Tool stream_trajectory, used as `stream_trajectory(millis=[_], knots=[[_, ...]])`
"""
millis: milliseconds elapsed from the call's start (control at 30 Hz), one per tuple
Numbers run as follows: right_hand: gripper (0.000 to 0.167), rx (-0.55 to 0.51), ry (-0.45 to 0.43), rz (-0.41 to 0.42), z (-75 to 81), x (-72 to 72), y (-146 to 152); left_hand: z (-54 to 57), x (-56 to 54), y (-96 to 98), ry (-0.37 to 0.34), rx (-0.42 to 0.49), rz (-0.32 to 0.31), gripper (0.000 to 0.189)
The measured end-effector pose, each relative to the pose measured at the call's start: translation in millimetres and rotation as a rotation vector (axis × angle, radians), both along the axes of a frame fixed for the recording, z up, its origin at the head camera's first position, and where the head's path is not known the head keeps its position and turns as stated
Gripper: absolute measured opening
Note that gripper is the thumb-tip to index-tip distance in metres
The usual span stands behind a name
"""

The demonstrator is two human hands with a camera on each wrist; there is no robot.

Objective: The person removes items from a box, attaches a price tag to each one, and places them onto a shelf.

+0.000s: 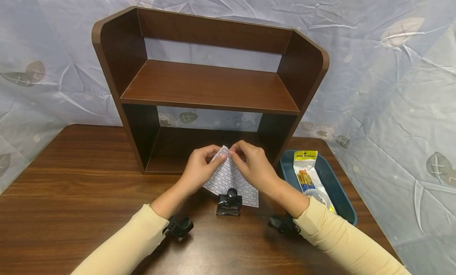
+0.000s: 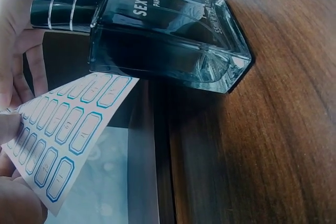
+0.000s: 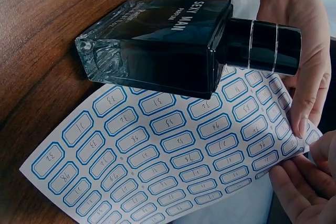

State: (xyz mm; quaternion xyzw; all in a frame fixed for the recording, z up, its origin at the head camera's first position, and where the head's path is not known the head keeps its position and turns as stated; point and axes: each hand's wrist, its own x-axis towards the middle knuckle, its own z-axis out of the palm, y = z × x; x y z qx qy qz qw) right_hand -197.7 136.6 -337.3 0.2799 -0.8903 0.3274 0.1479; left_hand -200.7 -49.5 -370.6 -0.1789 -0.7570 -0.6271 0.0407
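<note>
A white sheet of sticker labels (image 1: 218, 180), each framed in blue and marked with a handwritten number, stands tilted up behind a perfume bottle. My left hand (image 1: 199, 168) pinches its upper edge between thumb and fingers. Close beside, my right hand (image 1: 254, 164) pinches the same top corner, fingertips almost meeting those of the left. In the right wrist view the sheet (image 3: 163, 177) bends toward both hands. The dark glass perfume bottle (image 2: 157, 30), lettered "SEXY MAN PARFUM" with a black ringed cap, stands upright on the table, untouched, and hides part of the sheet.
Behind the hands stands a brown two-tier wooden shelf (image 1: 210, 86). At the right lies a blue-green tray (image 1: 340, 191) holding a packet of artist brushes (image 1: 306, 176) and a round clear-lidded item (image 1: 317, 195). All rest on a wooden table (image 1: 71, 195); patterned cloth hangs behind.
</note>
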Motion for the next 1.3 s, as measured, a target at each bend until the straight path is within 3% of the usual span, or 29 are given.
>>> stream_trajectory(millis=[233, 700, 967, 1300], knots=[[0.008, -0.009, -0.031, 0.008, 1.1, -0.2, 0.8, -1.3, -0.4, -0.1, 0.024, -0.021, 0.009, 0.017], [0.008, -0.067, -0.087, -0.018, 2.7, -2.8, 5.1, -3.9, 1.2, -8.3, 0.002, -0.019, 0.066, 0.019], [0.006, -0.112, -0.109, -0.041, 4.8, 0.1, 14.9, -10.6, 4.6, -35.5, -0.065, 0.003, 0.14, 0.018], [0.005, -0.115, -0.175, -0.022, 5.2, 5.7, 28.9, -16.7, 16.3, -81.4, -0.12, -0.057, 0.179, 0.023]])
